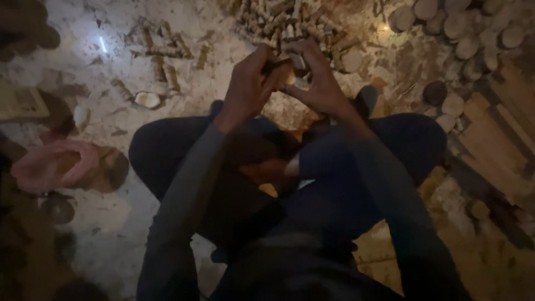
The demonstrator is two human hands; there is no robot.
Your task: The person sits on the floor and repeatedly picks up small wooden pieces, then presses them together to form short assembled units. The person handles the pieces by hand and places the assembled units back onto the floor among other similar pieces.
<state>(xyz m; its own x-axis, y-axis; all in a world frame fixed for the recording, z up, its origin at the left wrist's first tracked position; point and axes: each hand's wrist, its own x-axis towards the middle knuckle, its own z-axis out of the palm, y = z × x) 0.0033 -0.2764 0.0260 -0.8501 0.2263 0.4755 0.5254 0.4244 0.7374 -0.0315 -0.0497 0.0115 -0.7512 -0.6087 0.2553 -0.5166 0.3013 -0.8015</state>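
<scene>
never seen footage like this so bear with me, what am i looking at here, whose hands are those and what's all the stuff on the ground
There is one picture, from a camera worn on a person's head, looking down at their own lap and arms. The person sits on a dusty floor with knees bent. Their left hand and right hand meet in front, together gripping a small light-coloured piece; the dim light hides what it is. Beyond the hands lies a heap of short sticks. At upper right are round wooden discs, and at left a pink bowl-like thing.
</scene>
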